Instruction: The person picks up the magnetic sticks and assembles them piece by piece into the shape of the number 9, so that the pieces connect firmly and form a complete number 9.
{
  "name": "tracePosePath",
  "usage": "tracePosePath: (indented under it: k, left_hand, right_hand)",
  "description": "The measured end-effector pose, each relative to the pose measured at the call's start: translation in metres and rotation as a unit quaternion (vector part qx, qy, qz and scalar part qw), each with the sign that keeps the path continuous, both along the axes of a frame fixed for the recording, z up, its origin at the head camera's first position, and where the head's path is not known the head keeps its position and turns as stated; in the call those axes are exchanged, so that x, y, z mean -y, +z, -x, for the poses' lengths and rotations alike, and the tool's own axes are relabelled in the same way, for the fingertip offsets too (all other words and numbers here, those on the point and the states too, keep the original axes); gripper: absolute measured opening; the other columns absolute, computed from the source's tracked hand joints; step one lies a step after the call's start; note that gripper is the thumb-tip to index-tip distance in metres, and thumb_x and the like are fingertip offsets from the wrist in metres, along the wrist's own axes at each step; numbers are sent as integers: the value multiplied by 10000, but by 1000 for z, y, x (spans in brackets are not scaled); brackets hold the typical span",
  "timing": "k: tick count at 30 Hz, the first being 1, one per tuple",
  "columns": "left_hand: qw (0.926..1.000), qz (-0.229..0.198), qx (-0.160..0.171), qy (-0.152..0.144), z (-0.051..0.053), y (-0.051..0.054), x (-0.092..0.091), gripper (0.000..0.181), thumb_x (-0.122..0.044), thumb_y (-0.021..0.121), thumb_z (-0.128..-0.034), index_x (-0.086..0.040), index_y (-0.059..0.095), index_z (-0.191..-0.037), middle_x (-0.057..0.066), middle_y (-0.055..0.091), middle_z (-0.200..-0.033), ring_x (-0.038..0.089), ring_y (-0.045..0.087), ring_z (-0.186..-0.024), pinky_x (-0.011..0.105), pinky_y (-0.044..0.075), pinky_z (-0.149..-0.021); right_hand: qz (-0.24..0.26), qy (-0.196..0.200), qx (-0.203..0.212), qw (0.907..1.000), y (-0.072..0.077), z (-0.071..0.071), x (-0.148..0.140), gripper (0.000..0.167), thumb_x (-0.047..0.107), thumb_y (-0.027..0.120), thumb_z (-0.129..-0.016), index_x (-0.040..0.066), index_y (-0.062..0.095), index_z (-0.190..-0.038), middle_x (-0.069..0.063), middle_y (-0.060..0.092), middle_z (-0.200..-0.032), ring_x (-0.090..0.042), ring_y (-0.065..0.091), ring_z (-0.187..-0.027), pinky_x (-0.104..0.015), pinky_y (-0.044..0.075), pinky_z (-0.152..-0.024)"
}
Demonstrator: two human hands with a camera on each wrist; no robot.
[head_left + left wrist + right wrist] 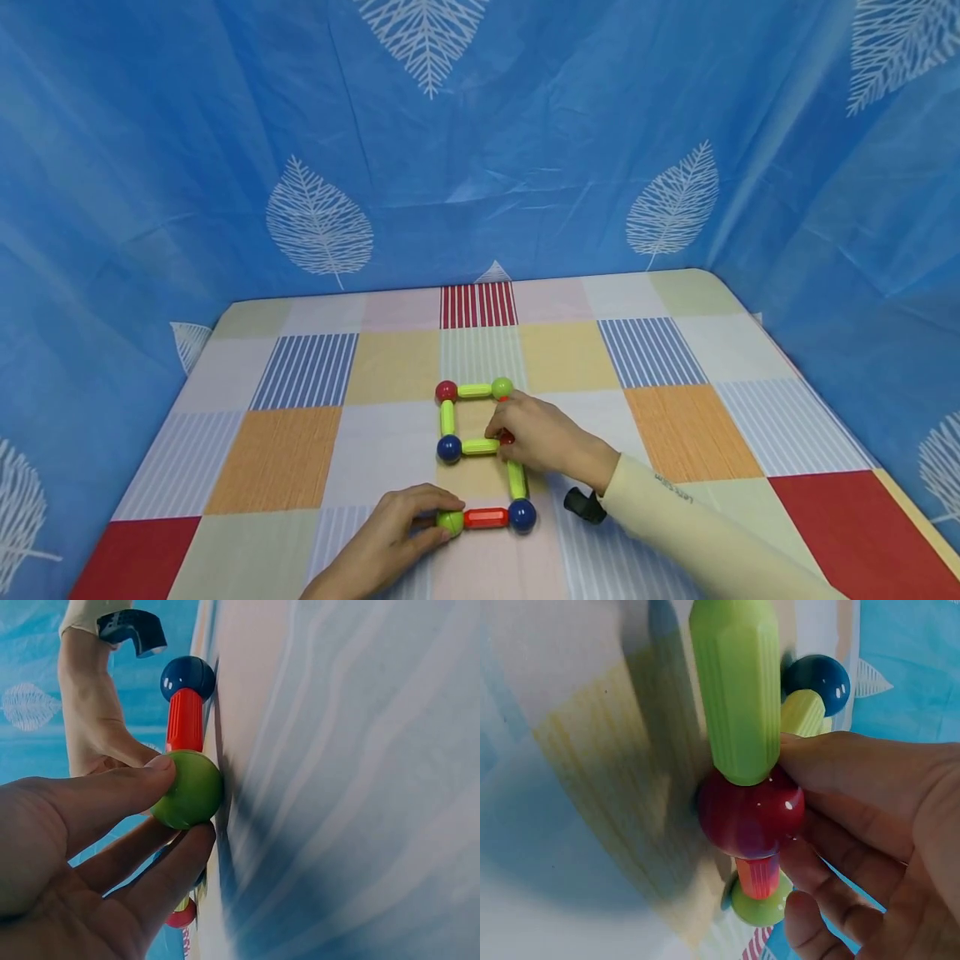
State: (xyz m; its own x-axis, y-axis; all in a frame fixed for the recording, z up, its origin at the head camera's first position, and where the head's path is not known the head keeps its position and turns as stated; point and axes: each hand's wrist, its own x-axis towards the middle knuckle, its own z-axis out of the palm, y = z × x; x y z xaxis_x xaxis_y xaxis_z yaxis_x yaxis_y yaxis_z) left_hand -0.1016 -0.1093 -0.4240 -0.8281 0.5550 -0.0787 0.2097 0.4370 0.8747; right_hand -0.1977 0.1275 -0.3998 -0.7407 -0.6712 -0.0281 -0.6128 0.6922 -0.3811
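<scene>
Coloured balls and ribbed rods lie joined on the table in a squared figure. My left hand [396,527] pinches the green ball [189,790] at its near left end, thumb on one side and fingers on the other. From that ball a red rod [486,518] runs to a blue ball [522,516]. My right hand [546,433] grips the dark red ball [751,814] on the right side, where a yellow-green rod [736,690] meets it. Farther off stand a red ball [446,392], a second green ball [502,387] and another blue ball [449,448].
A patchwork cloth [285,542] covers the table. Blue curtains [480,150] with white leaf prints enclose the back and sides. A black strap-like piece [585,505] sits at the right wrist, beside the sleeve [697,517].
</scene>
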Motion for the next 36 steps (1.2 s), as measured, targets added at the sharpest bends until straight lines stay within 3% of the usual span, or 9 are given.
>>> tracePosePath:
  k: [9,16,20,36]
  left_hand:
    - [9998,-60,-179,-33,-1,-1,-1,242,-141,691,-920,-77,705,-1153,-5,682,-1133,137,632,-1060,287,529,-878]
    - [10000,-67,71,-15,0,0,-2,256,-151,691,-921,-71,702,-1163,-9,680,-1129,119,630,-1056,259,520,-885]
    - [9999,-96,-9,-41,0,-1,-2,260,-147,688,-923,-59,697,-1168,16,680,-1138,143,631,-1068,280,524,-890]
    - [9998,-177,-39,-35,-1,-5,-1,267,-148,689,-922,-58,693,-1173,34,680,-1148,151,633,-1077,270,521,-891]
  right_hand:
    - [38,-60,240,9997,-1,0,-2,180,92,778,-820,96,777,-1001,32,685,-956,-103,551,-881,-291,507,-774]
    - [287,-47,368,9989,-4,0,-2,167,70,775,-825,55,770,-992,6,693,-933,-141,557,-899,-317,494,-816]
    - [418,-152,458,9980,-7,0,-1,153,68,775,-826,47,768,-978,4,693,-916,-152,550,-893,-317,491,-802]
    - [598,-276,315,9973,-13,-1,0,138,68,789,-810,62,775,-947,11,709,-897,-146,546,-860,-295,482,-762]
